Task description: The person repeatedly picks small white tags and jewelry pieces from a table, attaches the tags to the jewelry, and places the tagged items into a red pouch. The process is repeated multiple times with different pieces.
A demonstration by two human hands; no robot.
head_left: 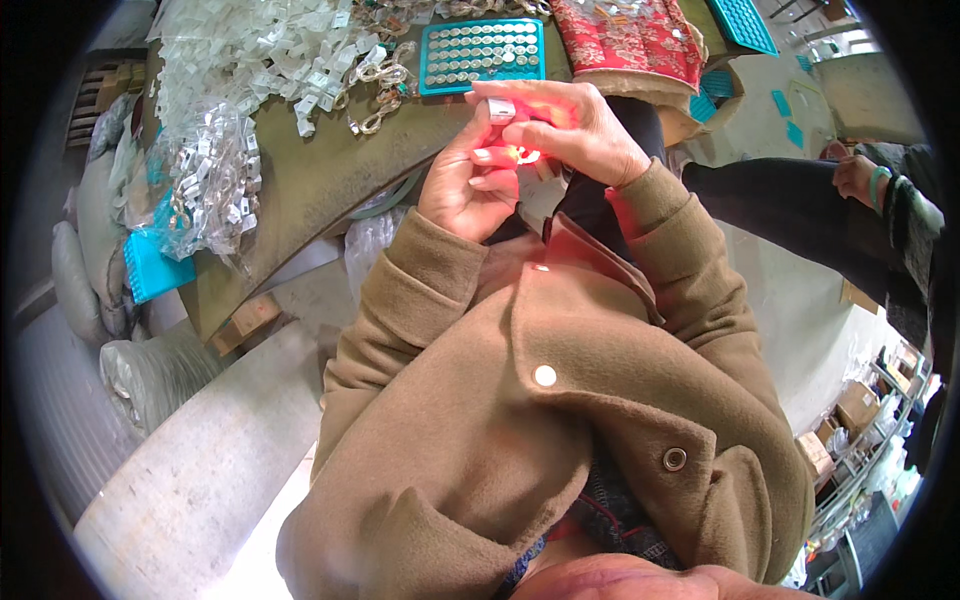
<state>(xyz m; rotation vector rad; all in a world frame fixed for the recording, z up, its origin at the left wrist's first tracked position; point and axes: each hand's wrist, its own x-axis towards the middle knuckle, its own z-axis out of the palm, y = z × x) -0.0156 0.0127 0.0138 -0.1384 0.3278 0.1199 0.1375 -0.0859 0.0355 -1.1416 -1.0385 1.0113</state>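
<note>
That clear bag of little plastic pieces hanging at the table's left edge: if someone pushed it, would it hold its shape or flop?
The clear bag would probably flop: its thin film sags around loose pieces. It likely slides easily, and since it overhangs the table edge, a push might tip it off. It looks light for its bulk.

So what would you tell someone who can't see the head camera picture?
Two hands, left and right, pinch a small glowing red light together above a green table. On the table lie clear plastic pieces and a teal tray.
</note>
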